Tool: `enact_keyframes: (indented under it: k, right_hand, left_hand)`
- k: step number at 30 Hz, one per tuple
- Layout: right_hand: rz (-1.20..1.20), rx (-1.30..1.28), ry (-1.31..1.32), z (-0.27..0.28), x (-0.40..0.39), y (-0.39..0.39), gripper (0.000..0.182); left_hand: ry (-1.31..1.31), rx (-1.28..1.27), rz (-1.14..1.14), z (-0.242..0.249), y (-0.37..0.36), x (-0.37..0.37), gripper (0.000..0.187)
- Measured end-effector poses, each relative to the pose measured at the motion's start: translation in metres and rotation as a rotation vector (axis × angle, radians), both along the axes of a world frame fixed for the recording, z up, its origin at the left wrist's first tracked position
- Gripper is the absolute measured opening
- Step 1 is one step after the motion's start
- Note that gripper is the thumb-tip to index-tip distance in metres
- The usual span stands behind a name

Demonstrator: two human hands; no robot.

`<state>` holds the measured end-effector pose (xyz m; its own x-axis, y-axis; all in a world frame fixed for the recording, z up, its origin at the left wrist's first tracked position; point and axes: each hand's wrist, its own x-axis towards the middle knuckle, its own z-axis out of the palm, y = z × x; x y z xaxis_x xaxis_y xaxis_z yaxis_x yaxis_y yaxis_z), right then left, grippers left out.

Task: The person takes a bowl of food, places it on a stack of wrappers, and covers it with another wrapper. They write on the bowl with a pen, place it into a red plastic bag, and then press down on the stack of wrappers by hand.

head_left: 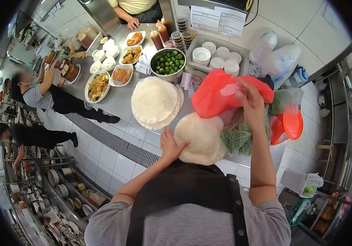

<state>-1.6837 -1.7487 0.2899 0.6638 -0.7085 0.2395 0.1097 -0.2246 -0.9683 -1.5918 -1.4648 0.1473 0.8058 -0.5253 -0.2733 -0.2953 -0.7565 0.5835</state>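
My left hand (171, 146) lies spread at the left side of a near stack of round, pale, thin wrappers (198, 139), its thumb touching the edge. A second, taller stack of round wrappers (155, 100) sits just beyond that hand. My right hand (250, 100) is over a crumpled red plastic bag (210, 98), with fingers bent and pinched at the plastic; a pale pink patch shows beside the fingertips. Partly under the bag and beside my right forearm is a bunch of green leafy vegetables (239, 137) in clear plastic.
A steel pot of small green citrus fruits (167, 62) and a grey crate of white tubs (219, 55) stand behind. Several food dishes (122, 75) and sauce bottles (156, 40) line the steel counter. A red container (286, 125) is right. Co-workers (40, 96) stand left; another person's hand (133, 23) rests at the far edge.
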Motion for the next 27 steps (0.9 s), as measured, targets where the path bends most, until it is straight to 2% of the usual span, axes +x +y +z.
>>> enact_keyframes:
  k: [1,2,4,5,7,8,10,11,13,14,17,18,19,21,22,23,25,26,27]
  right_hand:
    - [-0.119,-0.151,0.031,-0.008,-0.012,0.002,0.023]
    - [-0.127,-0.158,0.029,-0.024,-0.025,0.002,0.023]
    - [-0.145,-0.043,0.112,-0.07,-0.048,0.001,0.023]
    - [-0.151,-0.05,0.109,-0.087,-0.054,0.001,0.023]
    - [-0.068,0.026,0.432,-0.113,-0.06,0.001,0.022]
    - [-0.071,0.021,0.426,-0.117,-0.057,0.0,0.022]
    - [-0.146,-0.027,0.61,-0.119,-0.048,-0.007,0.039]
    - [-0.144,-0.04,0.595,-0.121,-0.041,-0.014,0.039]
    - [-0.37,-0.173,0.174,-0.122,-0.031,-0.034,0.058]
    - [-0.377,-0.093,0.081,-0.121,-0.032,-0.045,0.072]
    - [-0.376,-0.146,0.033,-0.111,-0.02,-0.067,0.067]
    - [-0.358,-0.098,-0.013,-0.109,-0.017,-0.069,0.048]
    - [-0.349,-0.1,-0.021,-0.106,-0.018,-0.074,0.048]
    - [-0.355,-0.184,0.127,-0.107,-0.028,-0.083,0.028]
    - [-0.393,-0.074,0.173,-0.086,-0.029,-0.07,0.025]
    - [-0.391,-0.074,0.169,-0.089,-0.032,-0.068,0.025]
    - [-0.42,-0.067,0.087,-0.099,-0.038,-0.065,0.025]
    - [-0.419,-0.063,0.09,-0.089,-0.038,-0.06,0.025]
    - [-0.378,0.029,0.289,-0.078,-0.041,-0.053,0.027]
  left_hand:
    - [-0.209,0.083,-0.066,0.005,-0.008,0.002,0.119]
    - [-0.212,0.075,-0.072,0.004,-0.017,0.006,0.119]
    - [-0.165,-0.243,-0.174,-0.004,-0.041,0.016,0.124]
    - [-0.167,-0.251,-0.179,-0.007,-0.056,0.02,0.124]
    - [0.002,-0.594,-0.26,-0.017,-0.086,0.026,0.129]
    - [-0.004,-0.599,-0.264,-0.027,-0.098,0.03,0.129]
    - [0.055,-0.774,-0.279,-0.043,-0.119,0.038,0.127]
    - [0.038,-0.784,-0.28,-0.043,-0.127,0.039,0.127]
    - [-0.106,-0.831,-0.244,-0.041,-0.136,0.04,0.124]
    - [-0.126,-0.839,-0.24,-0.037,-0.139,0.042,0.124]
    - [-0.085,-0.866,-0.264,-0.03,-0.145,0.045,0.116]
    - [-0.071,-0.794,-0.214,-0.03,-0.144,0.043,0.109]
    - [-0.053,-0.722,-0.164,-0.031,-0.145,0.043,0.103]
    - [-0.062,-0.746,-0.17,-0.038,-0.15,0.048,0.099]
    - [-0.066,-0.769,-0.186,-0.043,-0.154,0.054,0.095]
    - [-0.07,-0.77,-0.185,-0.055,-0.159,0.063,0.095]
    - [-0.223,-0.749,-0.304,-0.078,-0.169,0.084,0.119]
    - [-0.22,-0.746,-0.303,-0.087,-0.174,0.091,0.119]
    - [-0.268,-0.73,-0.338,-0.096,-0.18,0.099,0.117]
